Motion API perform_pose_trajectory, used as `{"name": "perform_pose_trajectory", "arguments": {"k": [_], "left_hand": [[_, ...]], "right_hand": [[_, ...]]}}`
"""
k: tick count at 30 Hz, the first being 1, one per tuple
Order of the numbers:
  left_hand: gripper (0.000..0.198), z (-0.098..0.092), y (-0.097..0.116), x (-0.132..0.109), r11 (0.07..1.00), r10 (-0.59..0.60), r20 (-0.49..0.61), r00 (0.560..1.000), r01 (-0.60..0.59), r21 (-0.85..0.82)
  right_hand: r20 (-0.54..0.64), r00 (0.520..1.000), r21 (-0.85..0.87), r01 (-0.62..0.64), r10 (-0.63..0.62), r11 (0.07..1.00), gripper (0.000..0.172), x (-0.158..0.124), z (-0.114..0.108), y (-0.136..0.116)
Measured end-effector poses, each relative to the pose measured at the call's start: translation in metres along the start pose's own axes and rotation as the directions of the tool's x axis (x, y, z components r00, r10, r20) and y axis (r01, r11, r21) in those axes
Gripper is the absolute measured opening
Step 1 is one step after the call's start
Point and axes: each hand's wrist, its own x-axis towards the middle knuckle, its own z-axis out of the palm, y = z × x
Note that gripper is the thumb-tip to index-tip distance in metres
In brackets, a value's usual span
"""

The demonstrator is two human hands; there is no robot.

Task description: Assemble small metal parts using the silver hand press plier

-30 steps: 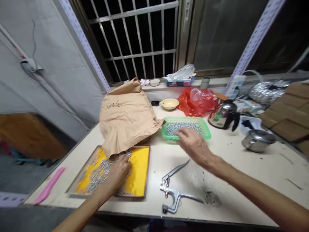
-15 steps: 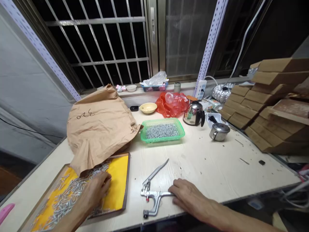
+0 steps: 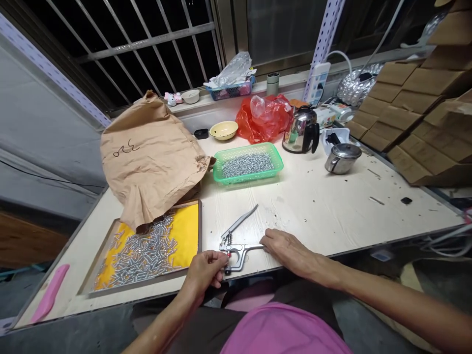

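A pair of silver snap-fastener pliers (image 3: 241, 251) lies on the table near the front edge, its upper lever raised. My right hand (image 3: 285, 248) is closed over the end of the lower handle. At the jaw, by the red-tipped plunger, my left hand (image 3: 208, 268) pinches with thumb and forefinger; whatever is between them is too small to make out. Left of it is a shallow tray (image 3: 200, 231) with a yellow bottom, holding many small silver metal pieces (image 3: 143, 258). Behind the pliers, a green plastic basket (image 3: 248, 181) contains more small metal pieces (image 3: 249, 165).
A large brown paper bag (image 3: 155, 157) overhangs the tray's back. Farther back are a yellow bowl (image 3: 223, 130), a red plastic bag (image 3: 258, 118), a steel kettle (image 3: 300, 130) and a lidded metal cup (image 3: 342, 158). Cardboard boxes (image 3: 413, 108) stack at right. A pink-handled object (image 3: 51, 292) lies at left.
My left hand has moved right from the tray to the pliers' jaw. My right hand stays on the handle. The view has tilted downward.
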Motion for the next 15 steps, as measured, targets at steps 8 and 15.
{"name": "perform_pose_trajectory", "arguments": {"k": [8,15], "left_hand": [[0.039,0.0039,0.0034,0.0058,0.998,-0.021,-0.014,1.0,0.022,0.066],[0.047,0.0006,0.0044,0.0097,0.984,-0.124,0.035,0.992,0.118,0.134]], "right_hand": [[-0.05,0.999,0.045,-0.001,0.003,0.999,0.021,-0.0031,0.0082,0.0036],[-0.05,0.999,0.078,0.01,-0.006,0.997,0.022,-0.0052,0.0068,0.0025]]}}
